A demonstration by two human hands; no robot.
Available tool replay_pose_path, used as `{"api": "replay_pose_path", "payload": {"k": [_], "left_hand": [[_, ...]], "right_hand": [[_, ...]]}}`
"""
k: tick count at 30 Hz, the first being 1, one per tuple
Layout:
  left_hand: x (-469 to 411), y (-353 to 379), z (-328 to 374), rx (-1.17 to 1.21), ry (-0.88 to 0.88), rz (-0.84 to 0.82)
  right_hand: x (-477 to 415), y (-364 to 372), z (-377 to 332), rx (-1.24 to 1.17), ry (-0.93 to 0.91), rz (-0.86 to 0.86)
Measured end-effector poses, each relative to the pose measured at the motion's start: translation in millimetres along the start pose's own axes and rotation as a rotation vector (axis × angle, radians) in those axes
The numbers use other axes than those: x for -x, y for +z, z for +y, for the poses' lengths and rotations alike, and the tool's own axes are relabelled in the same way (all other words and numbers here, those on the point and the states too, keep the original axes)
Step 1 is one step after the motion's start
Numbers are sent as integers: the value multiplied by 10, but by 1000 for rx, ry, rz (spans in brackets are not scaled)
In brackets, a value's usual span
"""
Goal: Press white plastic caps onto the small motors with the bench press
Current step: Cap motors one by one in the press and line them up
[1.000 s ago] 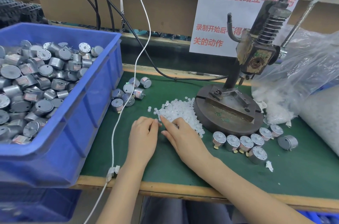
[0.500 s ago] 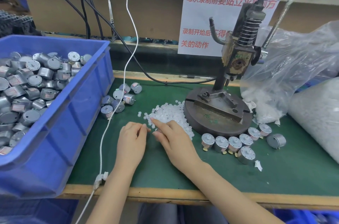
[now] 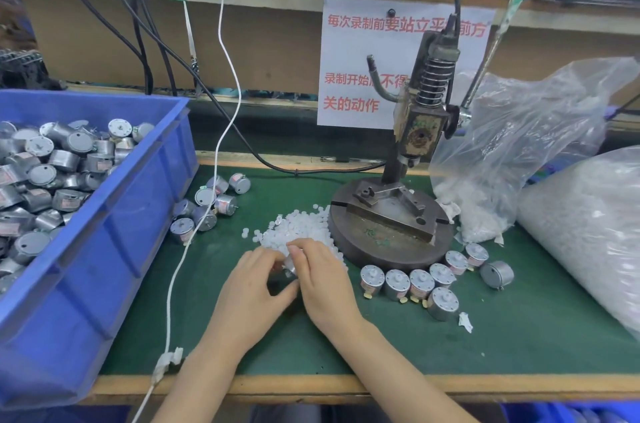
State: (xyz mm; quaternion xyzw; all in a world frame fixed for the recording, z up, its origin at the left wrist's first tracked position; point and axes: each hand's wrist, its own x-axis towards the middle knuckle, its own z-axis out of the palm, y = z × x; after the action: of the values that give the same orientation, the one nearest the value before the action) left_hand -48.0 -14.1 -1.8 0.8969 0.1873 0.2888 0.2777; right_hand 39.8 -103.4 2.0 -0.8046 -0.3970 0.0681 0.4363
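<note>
Motor [image 3: 290,266] gripped between curled left hand [image 3: 252,287] and right hand [image 3: 325,284] over green mat [image 3: 381,346] by caps [image 3: 301,228]

Even, bright light is cast from above, so only faint, soft shadows are left on the green mat [image 3: 398,346] in front of the bench press [image 3: 420,131]. Glare is seen on the clear plastic bag [image 3: 519,145] right of the press, and the white caps [image 3: 301,228] left of its base are washed out. Edges are bowed at the blue bin [image 3: 114,249] far left of it, and fine detail is softened throughout.
</note>
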Motion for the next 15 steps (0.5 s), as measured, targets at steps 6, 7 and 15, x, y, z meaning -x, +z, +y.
{"api": "replay_pose_path", "payload": {"k": [6,7,15], "left_hand": [[3,-4,-32,83,-36,21],[3,-9,-39,95,-44,27],[-1,-15,-23,147,-36,50]], "right_hand": [[86,-64,-49,-39,-114,-99],[103,-82,-55,-37,-158,-121],[112,-135,28,72,-247,-66]]}}
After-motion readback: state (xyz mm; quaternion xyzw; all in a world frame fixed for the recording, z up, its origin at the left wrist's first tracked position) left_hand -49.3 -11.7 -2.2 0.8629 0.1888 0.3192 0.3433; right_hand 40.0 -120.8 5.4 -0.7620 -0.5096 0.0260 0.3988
